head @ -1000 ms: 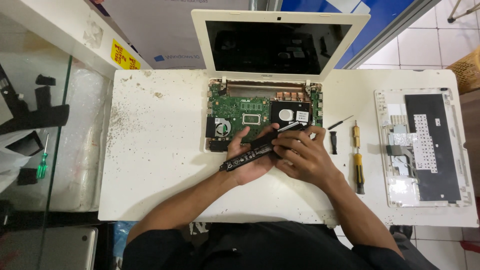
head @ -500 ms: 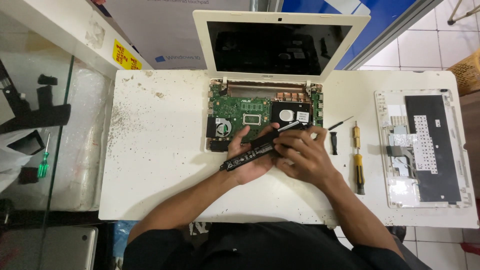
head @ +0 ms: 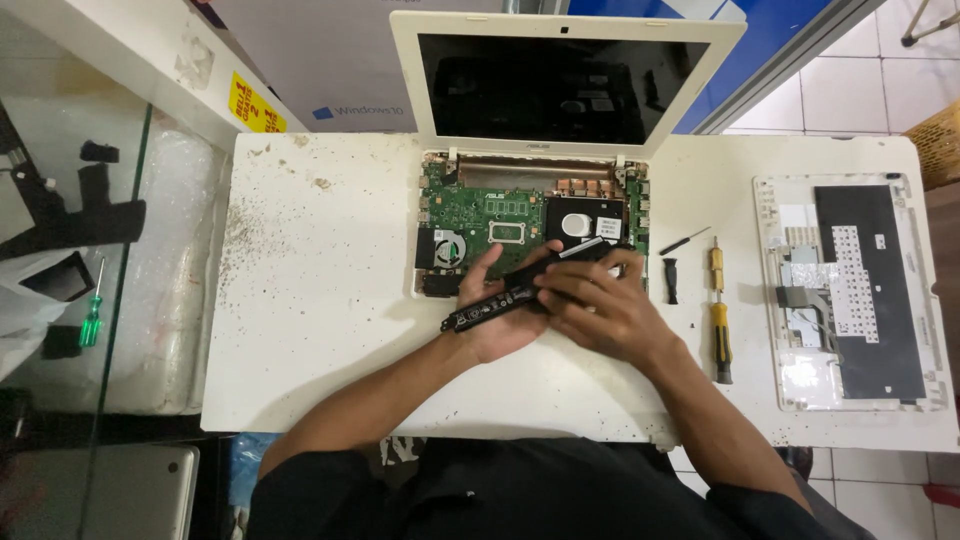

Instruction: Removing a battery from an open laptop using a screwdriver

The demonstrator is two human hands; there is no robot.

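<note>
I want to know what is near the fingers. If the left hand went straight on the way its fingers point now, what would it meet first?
The left hand points up and slightly right, under the long black battery. Going on, it would probably first meet the green motherboard in the open laptop base, near the hard drive, though depth is unclear.

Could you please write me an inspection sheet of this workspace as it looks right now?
Surface: white table, speckled with dark spots.
Job's things: opened laptop with its green board exposed; long black battery held over it.
Clutter: yellow screwdriver, small black screwdriver, removed keyboard cover lying face down.
Grippers: left hand under the battery; right hand gripping it from above.
Cables: nothing seen loose; flat ribbons on the keyboard cover.
Surroundings: glass counter with a green screwdriver; tiled floor.
</note>
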